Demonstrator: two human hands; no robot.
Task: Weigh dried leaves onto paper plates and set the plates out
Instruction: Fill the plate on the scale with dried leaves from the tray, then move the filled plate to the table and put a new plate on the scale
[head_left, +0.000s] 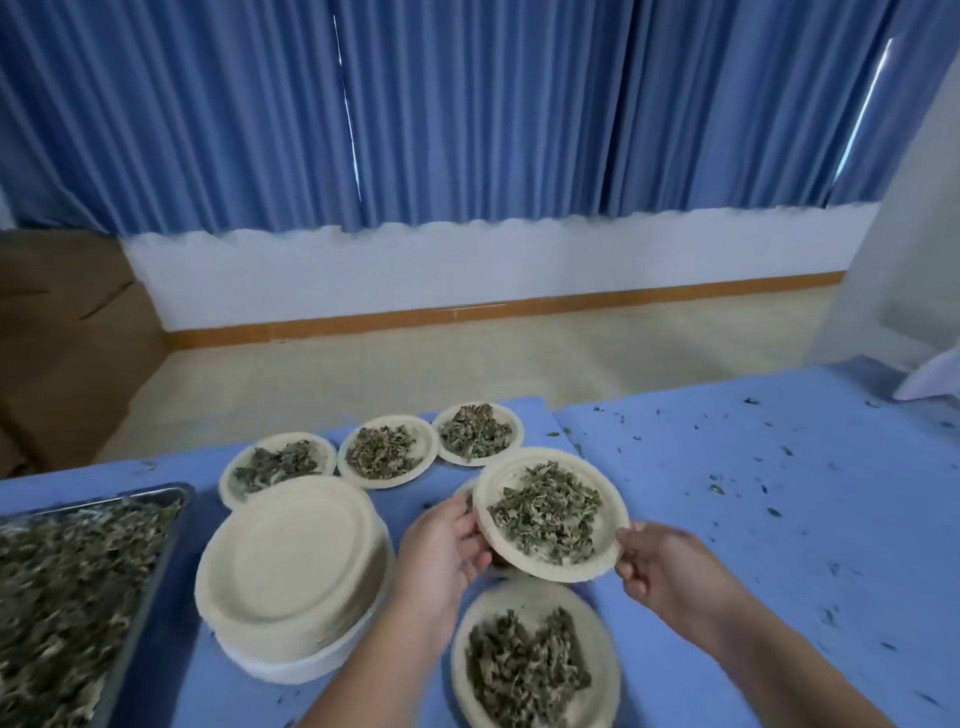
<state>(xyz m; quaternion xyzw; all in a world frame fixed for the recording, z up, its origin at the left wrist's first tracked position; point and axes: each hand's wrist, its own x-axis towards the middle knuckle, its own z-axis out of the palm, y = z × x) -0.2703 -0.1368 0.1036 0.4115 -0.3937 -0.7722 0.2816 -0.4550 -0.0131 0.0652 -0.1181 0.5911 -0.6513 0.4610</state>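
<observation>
At the middle of the blue table (753, 519), the person holds one paper plate (506, 478) in the air, and the heap of dried leaves (545, 512) lies loose in its middle. The left hand (441, 545) pinches the near-left rim and the right hand (660, 566) pinches the near-right rim, thumbs on top and fingers curled underneath. The plate tilts slightly, so the likeliest slip is leaves sliding over the low edge, and a thin paper rim may buckle if either pinch tightens. Something pale shows beneath it, too hidden to name. A row of three filled plates (428, 441) sits along the far edge, close enough that setting this one down beside them could nudge one or overlap a rim. Another filled plate (587, 618) lies just below the forearms, where a wrist could catch it. To the left, a stack of empty plates (291, 556) and a metal tray (176, 491) of leaves stand within elbow reach.
</observation>
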